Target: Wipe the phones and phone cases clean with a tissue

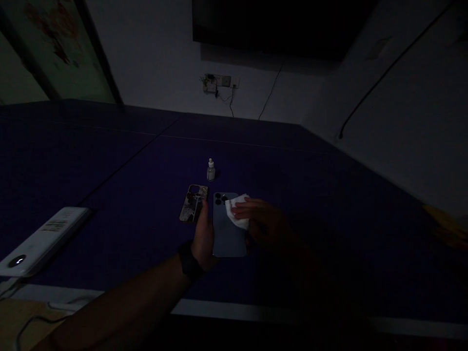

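A blue-grey smartphone (228, 239) lies back side up in my left hand (204, 236), whose thumb runs along the phone's left edge. Some of those fingers are hidden beneath the phone. My right hand (258, 214) presses a crumpled white tissue (238, 220) onto the upper right of the phone's back, beside the camera lenses. Just left of the phone, a patterned phone case (192, 207) rests on the dark blue tabletop (146, 195). Behind them stands a small dropper bottle (211, 171) with a white top.
At the left lies a white power bank (46, 239) with a cable near its lower end. A dim yellow item (446, 224) sits at the right edge. Wall sockets with cords (219, 83) and a dark screen (274, 29) are beyond the table.
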Tool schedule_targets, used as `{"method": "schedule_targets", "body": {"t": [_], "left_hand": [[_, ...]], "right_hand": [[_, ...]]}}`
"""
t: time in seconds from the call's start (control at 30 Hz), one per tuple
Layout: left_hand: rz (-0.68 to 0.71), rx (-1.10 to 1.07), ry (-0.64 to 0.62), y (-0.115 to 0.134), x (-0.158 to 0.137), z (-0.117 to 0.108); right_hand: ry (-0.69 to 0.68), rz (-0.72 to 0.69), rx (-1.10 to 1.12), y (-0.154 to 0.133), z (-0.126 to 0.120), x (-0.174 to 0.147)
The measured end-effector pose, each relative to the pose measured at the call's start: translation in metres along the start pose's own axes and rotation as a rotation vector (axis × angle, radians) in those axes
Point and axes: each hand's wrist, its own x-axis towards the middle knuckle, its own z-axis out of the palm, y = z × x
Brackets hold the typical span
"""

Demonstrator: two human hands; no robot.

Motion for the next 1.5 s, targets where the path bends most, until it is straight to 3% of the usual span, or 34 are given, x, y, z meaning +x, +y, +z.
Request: {"method": "schedule_targets", "body": {"t": [0.13,0.3,0.4,0.5,0.6,0.8,0.97,1.13,1.33,1.5], "left_hand": [[-0.001,-0.008,-0.014,0.002,0.000,-0.005],[0.011,-0.100,-0.007,0.006,0.002,-0.001],[-0.032,-0.116,-0.020,0.007,0.001,0.002],[0.002,-0.111,0.007,0.006,0.000,0.003],[0.048,-0.092,0.029,0.004,-0.001,0.002],[-0.026,-0.089,-0.005,0.002,0.002,-0.007],[0.089,-0.093,0.029,0.002,0.007,-0.012],[0.041,-0.071,-0.030,0.005,0.004,-0.009],[0.058,-0.045,0.052,0.005,0.006,-0.006],[0.072,-0.036,0.034,0.004,0.006,-0.006]], "right_hand": [[0.135,0.109,0.047,-0.016,-0.002,0.003],[-0.126,-0.137,-0.087,-0.028,0.017,0.008],[-0.245,-0.203,-0.032,-0.025,0.022,0.007],[-0.206,-0.192,0.023,-0.019,0.018,0.005],[-0.180,-0.136,-0.056,-0.018,0.016,0.003],[-0.256,-0.156,0.049,-0.020,0.020,0.007],[-0.190,-0.074,0.039,-0.012,0.013,0.004],[-0.049,-0.001,0.014,-0.003,-0.004,-0.004],[-0.168,-0.115,0.094,-0.009,0.002,-0.002],[-0.127,-0.054,0.047,-0.007,0.001,-0.003]]}}
